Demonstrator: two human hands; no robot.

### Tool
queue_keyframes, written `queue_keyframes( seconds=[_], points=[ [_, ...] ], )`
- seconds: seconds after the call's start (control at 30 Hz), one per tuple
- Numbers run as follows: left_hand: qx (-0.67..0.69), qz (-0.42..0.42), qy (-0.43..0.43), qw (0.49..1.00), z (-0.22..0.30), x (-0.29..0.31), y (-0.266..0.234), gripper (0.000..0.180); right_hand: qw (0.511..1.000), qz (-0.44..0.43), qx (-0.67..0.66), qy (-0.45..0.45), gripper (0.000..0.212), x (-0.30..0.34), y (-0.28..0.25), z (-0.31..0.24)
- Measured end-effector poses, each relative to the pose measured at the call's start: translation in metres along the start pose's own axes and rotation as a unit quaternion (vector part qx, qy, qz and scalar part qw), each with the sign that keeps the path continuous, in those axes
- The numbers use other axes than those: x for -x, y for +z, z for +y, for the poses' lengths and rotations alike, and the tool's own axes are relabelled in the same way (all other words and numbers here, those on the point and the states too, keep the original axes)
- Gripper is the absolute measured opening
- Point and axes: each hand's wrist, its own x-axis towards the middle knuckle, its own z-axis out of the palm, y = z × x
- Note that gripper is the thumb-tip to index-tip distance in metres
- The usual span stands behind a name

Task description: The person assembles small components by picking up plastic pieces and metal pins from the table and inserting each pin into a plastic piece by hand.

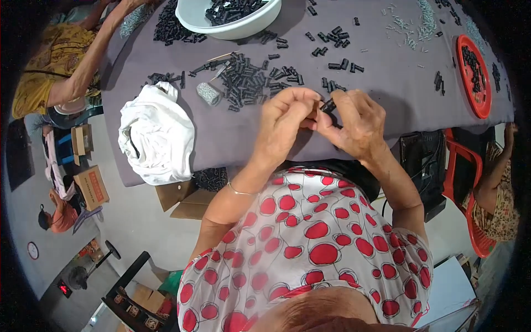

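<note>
My right hand (357, 119) pinches a short black cylindrical plastic part (328, 106) above the near side of the table. Close against it is my left hand (282, 122), its thumb and forefinger pressed together; whatever they pinch is too small or hidden to make out. Just beyond my fingers lie a few similar black parts (332, 86). A bigger heap of black parts (243, 80) spreads to the left, beside a black tool-like piece (207, 67) and a small clear bag of tiny metal pieces (208, 94).
Left of the heap sits a bundled white cloth (156, 135) on the grey-covered table (398, 105). A white basin (221, 32) of black parts stands at the back. Small springs (423, 25) and a red tray (462, 61) lie right. People sit left (72, 83) and right (495, 188).
</note>
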Motion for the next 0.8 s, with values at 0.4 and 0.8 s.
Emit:
queue_keyframes(
  seconds=[0.4, 0.8],
  points=[
    [-0.085, -0.018, 0.068, 0.994, -0.009, 0.003, 0.002, 0.009, 1.000, 0.015, -0.018, -0.020, 0.027, 0.006, 0.006, 0.011],
    [-0.162, -0.054, 0.089, 0.981, -0.007, 0.007, 0.000, 0.010, 0.998, 0.019, -0.031, -0.051, 0.028, 0.008, 0.006, 0.013]
  ],
)
